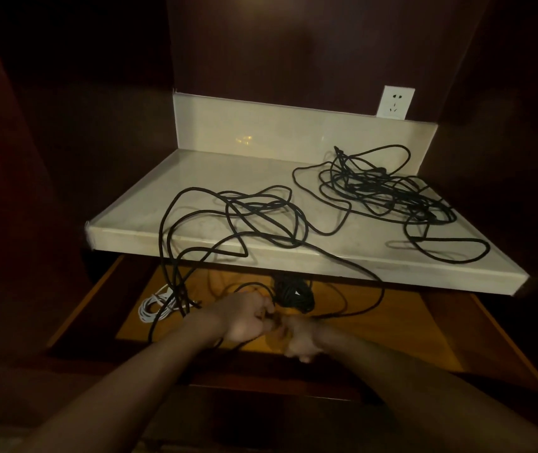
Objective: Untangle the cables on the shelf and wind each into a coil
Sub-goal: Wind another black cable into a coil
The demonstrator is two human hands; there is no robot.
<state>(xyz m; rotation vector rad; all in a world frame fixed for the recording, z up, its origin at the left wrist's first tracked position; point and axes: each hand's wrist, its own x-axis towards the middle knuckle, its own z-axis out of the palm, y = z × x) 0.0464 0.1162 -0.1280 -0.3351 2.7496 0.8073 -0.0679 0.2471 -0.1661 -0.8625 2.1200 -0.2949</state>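
Reaching in below the front edge of the pale shelf (195, 238), both hands are meeting over the open wooden drawer (391, 322). The left hand (248, 318) is curling its fingers into a fist around a strand of the thick black cable (235, 220), which is running up from the drawer over the shelf's front lip. The right hand (300, 338) is sitting just at 3 o'clock of the left, fingers bent and blurred; whether it is pinching the cable or holding nothing cannot be told.

The thick black cable is sprawling in loose loops across the shelf's near-left area, with several strands dangling off the edge at 7 o'clock into the drawer. A thinner black cable tangle (388, 194) is lying at 2 o'clock of it, toward the shelf's back right, trailing one loop to the front right edge. In the drawer, a wound black coil (293, 294) is resting just at 12 o'clock of the hands, and a white coiled cable (154, 307) is lying at 9 o'clock of them. A white wall socket (395, 102) is showing above the shelf's back rim at 1 o'clock.
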